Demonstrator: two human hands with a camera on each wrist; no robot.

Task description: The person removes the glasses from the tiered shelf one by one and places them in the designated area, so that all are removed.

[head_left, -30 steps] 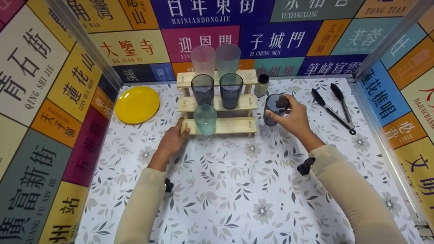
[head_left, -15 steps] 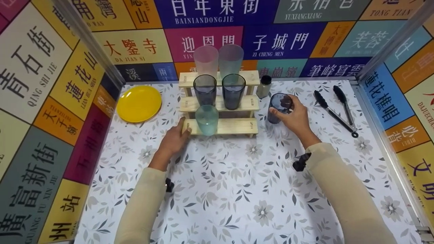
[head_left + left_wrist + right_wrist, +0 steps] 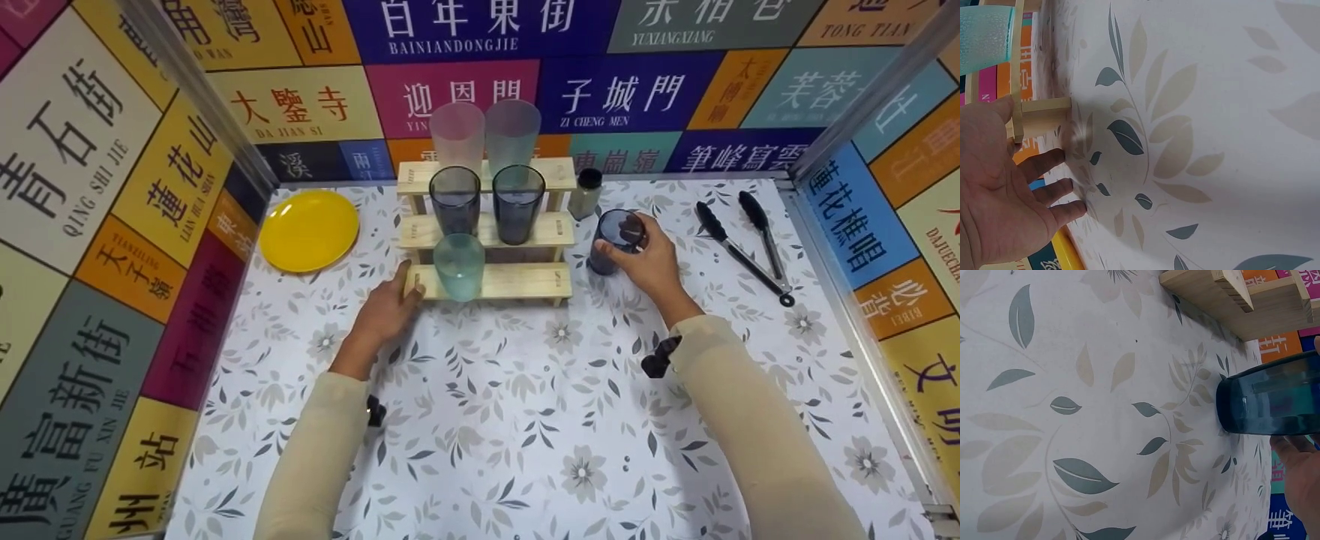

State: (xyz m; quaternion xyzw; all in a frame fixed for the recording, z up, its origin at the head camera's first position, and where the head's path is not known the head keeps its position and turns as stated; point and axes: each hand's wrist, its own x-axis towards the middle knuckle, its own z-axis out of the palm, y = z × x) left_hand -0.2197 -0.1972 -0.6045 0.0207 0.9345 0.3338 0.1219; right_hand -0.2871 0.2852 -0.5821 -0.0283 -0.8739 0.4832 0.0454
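Note:
My left hand is at the left end of a three-tier wooden rack. In the left wrist view its thumb and index finger pinch the board end, while the other fingers extend outward. My right hand grips a dark blue-grey tumbler around its upper part, just right of the rack. The right wrist view shows the tumbler's base close over the tablecloth. On the rack, a pale green tumbler stands on the lowest tier and two dark tumblers on the middle one.
Two frosted tumblers stand on the top tier. Behind the held tumbler is a small black-capped jar. Black-tipped tongs lie at the right, a yellow plate at the left. Printed panels wall in the table.
My right hand and the dark tumbler have shifted slightly right, away from the rack, and my right forearm has swung a little left. The left hand keeps its place on the rack.

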